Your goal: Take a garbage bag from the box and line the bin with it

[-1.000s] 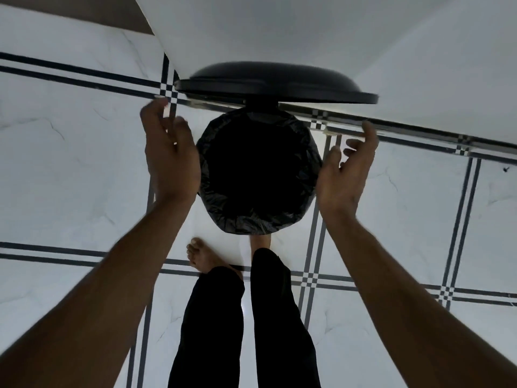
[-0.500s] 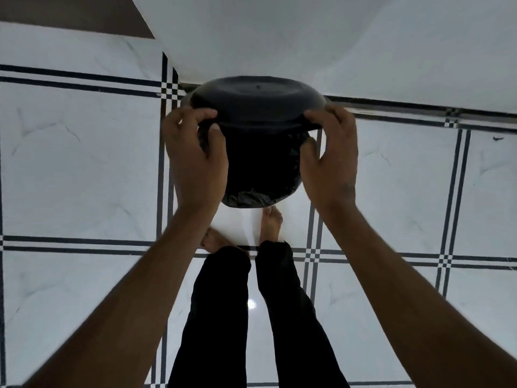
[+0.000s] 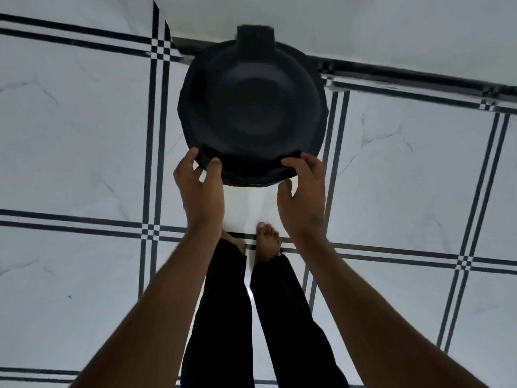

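The tiled floor (image 3: 84,135) fills the view, white with dark double lines; the black bin (image 3: 253,113) stands on it against the wall (image 3: 363,23), its lid down, so any bag inside is hidden; two black-trousered legs (image 3: 223,317) stand just behind it; the left hand (image 3: 202,189) pinches the lid's near rim between thumb and fingers; the right hand (image 3: 303,191), fingers curled, touches the same rim.
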Demonstrator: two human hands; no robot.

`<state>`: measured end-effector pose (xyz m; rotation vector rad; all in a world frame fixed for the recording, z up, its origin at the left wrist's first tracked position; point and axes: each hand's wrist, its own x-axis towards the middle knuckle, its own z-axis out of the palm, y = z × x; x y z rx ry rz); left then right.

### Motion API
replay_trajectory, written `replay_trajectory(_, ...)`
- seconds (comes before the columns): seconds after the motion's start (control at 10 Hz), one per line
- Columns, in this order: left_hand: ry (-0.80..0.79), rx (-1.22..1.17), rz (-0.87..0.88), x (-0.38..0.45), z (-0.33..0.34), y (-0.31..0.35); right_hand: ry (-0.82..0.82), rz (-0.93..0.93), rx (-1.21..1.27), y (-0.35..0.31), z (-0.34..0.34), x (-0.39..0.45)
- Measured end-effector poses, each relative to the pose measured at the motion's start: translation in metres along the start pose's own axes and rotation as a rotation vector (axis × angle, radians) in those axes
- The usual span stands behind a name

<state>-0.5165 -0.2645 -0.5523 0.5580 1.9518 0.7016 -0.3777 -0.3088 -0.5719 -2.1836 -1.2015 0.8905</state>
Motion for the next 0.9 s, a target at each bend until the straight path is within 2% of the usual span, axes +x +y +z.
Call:
replay_trajectory(0.1,0.001,0.052,-0.042,0.007,0.009,-0.014,-0.061,0.053,-0.035,0.017,0.011,0.002)
replay_trajectory(0.2,-0.082,0.044,-0.171,0.013,0.013,-0.02,-0.085,0.105,-0.021,0.023,0.012,0.002)
replay_trajectory(0.3,-0.098,-0.105,-0.226,0.021,0.017,-0.02,-0.071,0.072,-0.003,0.021,0.013,0.006)
replay_trajectory(0.6,-0.169,-0.137,-0.154,0.048,0.03,0.007,-0.024,-0.018,0.014,0.011,0.016,0.048)
replay_trajectory(0.7,-0.255,-0.087,-0.107,0.051,0.029,0.015,-0.044,-0.008,0.012,0.009,0.014,0.059)
replay_trajectory(0.8,-0.329,0.148,-0.022,0.047,0.025,0.026,-0.134,0.022,0.034,-0.001,0.003,0.063)
replay_trajectory(0.9,-0.221,0.35,0.077,0.027,0.006,0.035,-0.221,0.061,0.01,-0.011,-0.017,0.054)
